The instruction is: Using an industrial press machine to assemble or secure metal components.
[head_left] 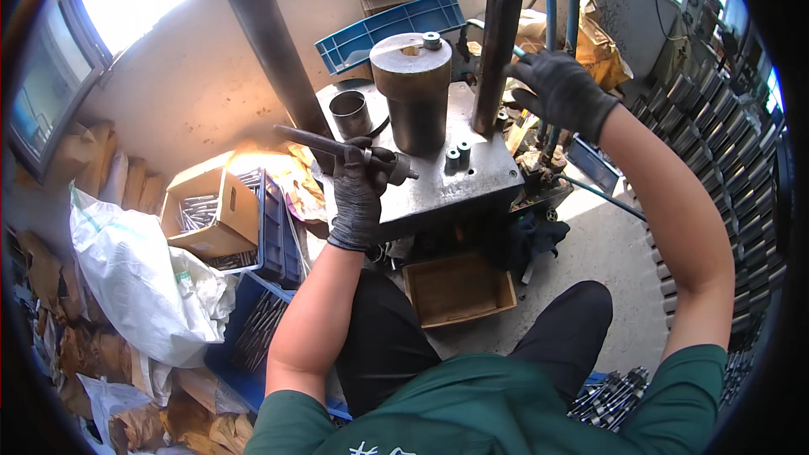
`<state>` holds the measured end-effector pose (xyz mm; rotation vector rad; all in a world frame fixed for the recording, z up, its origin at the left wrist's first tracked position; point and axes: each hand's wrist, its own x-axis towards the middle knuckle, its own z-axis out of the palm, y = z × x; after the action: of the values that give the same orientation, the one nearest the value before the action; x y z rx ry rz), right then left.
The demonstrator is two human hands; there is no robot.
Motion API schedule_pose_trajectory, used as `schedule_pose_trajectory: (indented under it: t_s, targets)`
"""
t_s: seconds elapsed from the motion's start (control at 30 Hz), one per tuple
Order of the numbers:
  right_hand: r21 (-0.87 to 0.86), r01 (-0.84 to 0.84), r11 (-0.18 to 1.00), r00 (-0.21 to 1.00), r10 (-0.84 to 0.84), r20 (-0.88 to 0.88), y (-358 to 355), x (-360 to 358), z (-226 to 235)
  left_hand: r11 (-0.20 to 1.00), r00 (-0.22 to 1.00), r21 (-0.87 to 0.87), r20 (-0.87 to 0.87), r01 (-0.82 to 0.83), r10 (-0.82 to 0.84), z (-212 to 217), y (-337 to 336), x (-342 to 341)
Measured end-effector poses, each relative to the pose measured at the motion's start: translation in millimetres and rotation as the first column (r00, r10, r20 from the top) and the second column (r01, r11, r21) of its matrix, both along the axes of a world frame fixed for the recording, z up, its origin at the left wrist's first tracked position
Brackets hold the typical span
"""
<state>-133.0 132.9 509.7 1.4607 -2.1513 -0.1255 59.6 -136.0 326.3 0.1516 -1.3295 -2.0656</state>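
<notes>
My left hand (361,194), in a dark grey glove, is closed around a dark metal rod (313,140). The rod is slightly tilted, with a thick collar at its right end, in front of the press block. My right hand (560,91), gloved too, is raised beside the right steel column (499,42). Its fingers look apart, close to a pale teal stick-like piece (519,52) partly behind the column. Between the columns stands a thick metal cylinder (410,76) with a small ring (431,40) on top. Two small bushings (458,156) stand on the steel plate (499,175).
Left of the plate are a cardboard box (236,211) of metal pins, blue crates (282,236) and a white sack (139,261). A short open tube (350,113) stands by the left column. An open wooden box (459,291) sits below; stacked rods (716,177) fill the right.
</notes>
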Motion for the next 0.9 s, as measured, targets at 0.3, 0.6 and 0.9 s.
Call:
schedule_pose_trajectory:
  t_s: [0.3,0.6,0.9]
  targets:
    - [0.487,0.279,0.828,0.768,-0.497,0.405,202.4,52.2,-9.5,0.988,0.992,-0.146,-0.123,-0.053,0.035,37.6,8.8,-12.0]
    - [0.128,0.394,0.910,0.759,-0.401,0.513,239.9,75.1,-46.8,0.970,0.939,-0.123,-0.301,-0.211,0.166,145.9,-16.8,-129.0]
    - [0.003,0.396,0.918,0.802,-0.348,0.486,226.3,87.0,-52.3,0.976,0.975,-0.064,-0.091,-0.209,0.203,180.1,-16.2,-207.4]
